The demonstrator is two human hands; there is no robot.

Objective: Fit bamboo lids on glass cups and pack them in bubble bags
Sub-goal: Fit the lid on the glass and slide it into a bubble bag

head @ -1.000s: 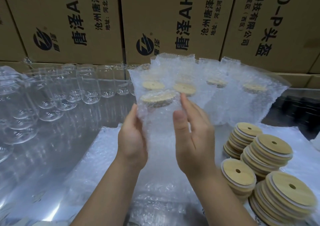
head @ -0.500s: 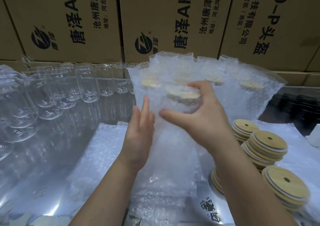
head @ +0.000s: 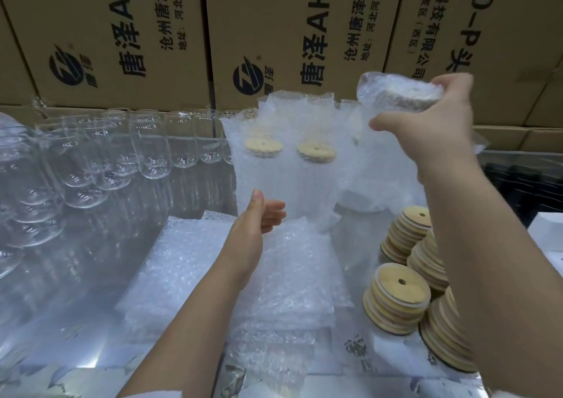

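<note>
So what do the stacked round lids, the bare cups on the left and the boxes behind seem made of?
Stacked lids: matte pale tan, wood-like, likely bamboo; whitish edge rings, perhaps a seal. Bare cups: clear and glossy with sharp highlights, likely glass. Boxes: matte brown, printed, probably cardboard.

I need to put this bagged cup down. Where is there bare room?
The widest bare patch is the shiny tabletop front left, between the empty glass cups and the pile of flat bubble bags. The back is taken by standing bagged cups; the right is crowded with lid stacks. The bagged cup in the right hand should fit there.
</note>
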